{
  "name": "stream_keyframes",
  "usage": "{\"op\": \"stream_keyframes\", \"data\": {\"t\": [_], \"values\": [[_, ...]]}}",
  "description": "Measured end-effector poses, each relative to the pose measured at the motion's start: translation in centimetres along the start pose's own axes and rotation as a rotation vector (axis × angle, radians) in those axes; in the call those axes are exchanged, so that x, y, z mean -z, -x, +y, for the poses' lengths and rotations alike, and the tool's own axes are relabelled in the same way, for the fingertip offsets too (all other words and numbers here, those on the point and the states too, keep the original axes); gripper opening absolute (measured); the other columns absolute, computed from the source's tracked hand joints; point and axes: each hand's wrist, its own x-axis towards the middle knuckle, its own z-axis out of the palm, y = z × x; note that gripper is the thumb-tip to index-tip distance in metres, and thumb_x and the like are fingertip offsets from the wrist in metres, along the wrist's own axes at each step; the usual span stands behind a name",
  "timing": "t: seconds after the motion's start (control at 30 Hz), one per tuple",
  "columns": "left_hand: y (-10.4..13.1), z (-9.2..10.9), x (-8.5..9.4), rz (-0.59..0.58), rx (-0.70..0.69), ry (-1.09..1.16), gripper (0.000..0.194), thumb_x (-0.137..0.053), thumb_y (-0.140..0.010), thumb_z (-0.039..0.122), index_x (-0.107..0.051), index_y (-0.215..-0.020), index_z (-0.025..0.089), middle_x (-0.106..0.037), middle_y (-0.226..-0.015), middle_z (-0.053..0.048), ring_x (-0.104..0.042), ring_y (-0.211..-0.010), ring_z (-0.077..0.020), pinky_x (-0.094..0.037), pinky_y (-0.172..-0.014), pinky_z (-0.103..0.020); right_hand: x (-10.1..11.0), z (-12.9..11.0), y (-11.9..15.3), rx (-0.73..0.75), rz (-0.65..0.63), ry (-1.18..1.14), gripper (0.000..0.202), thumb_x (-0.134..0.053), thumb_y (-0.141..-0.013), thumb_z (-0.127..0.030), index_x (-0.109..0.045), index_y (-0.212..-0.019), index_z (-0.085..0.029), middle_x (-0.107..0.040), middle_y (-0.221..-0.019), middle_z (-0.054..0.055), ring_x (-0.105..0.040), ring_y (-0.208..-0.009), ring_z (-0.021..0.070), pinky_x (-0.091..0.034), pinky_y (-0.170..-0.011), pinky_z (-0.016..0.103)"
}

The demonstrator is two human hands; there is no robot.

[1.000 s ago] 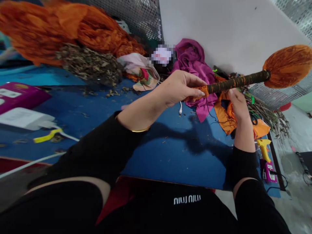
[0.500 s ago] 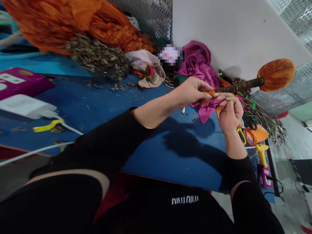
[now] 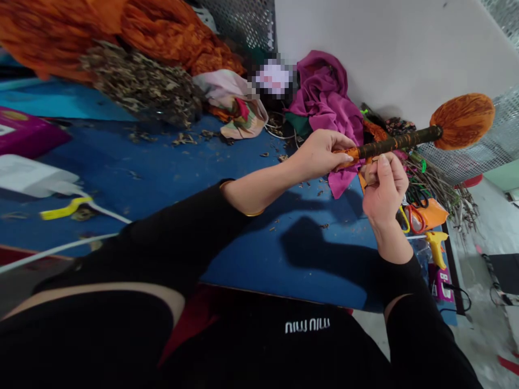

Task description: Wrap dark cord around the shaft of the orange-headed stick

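A dark stick (image 3: 399, 142) wound with orange thread ends in a rounded orange fabric ball (image 3: 462, 120) at the far right. My left hand (image 3: 320, 154) grips the stick's near end, which is wrapped in orange cloth. Just below the stick, my right hand (image 3: 383, 186) has its fingers curled in, thumb and fingertips touching the wrapped part. Both hands hover above the blue table (image 3: 227, 227).
Orange fabric (image 3: 121, 27) and dried plant matter (image 3: 138, 86) lie at the back left, magenta cloth (image 3: 324, 92) at the back wall. Scissors (image 3: 411, 216), a yellow glue gun (image 3: 436, 246) and twigs (image 3: 441, 189) crowd the right edge. A white charger (image 3: 28, 175) sits left.
My right hand rose from under the stick and closed in beside my left hand at the wrapped end. The stick's ball end dropped and swung a little nearer.
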Motion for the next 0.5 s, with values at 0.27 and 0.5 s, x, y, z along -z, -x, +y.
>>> {"op": "stream_keyframes", "data": {"t": [0.27, 0.5], "values": [[0.0, -0.6, -0.4, -0.013, -0.002, 0.002, 0.027, -0.068, -0.082, 0.015, -0.082, -0.105, 0.012, -0.080, -0.087, -0.006, -0.064, -0.065, -0.0128, -0.052, -0.062, -0.027, -0.3, -0.9, 0.9, 0.047, 0.023, -0.063, 0.047, -0.066, -0.098, -0.059, -0.050, -0.072, -0.023, -0.039, -0.064, -0.006, -0.029, -0.052, 0.0063, -0.026, -0.049, 0.025], [-0.1, -1.7, -0.3, 0.058, -0.129, -0.275, 0.031, -0.067, -0.081, 0.024, -0.081, -0.107, 0.014, -0.081, -0.097, -0.006, -0.070, -0.087, -0.0193, -0.055, -0.079, -0.030, 0.4, -0.2, -0.2, 0.051, -0.092, 0.010, 0.044, -0.059, -0.100, -0.063, -0.055, -0.078, -0.026, -0.047, -0.068, -0.004, -0.053, -0.061, 0.0102, -0.055, -0.064, 0.028]]}}
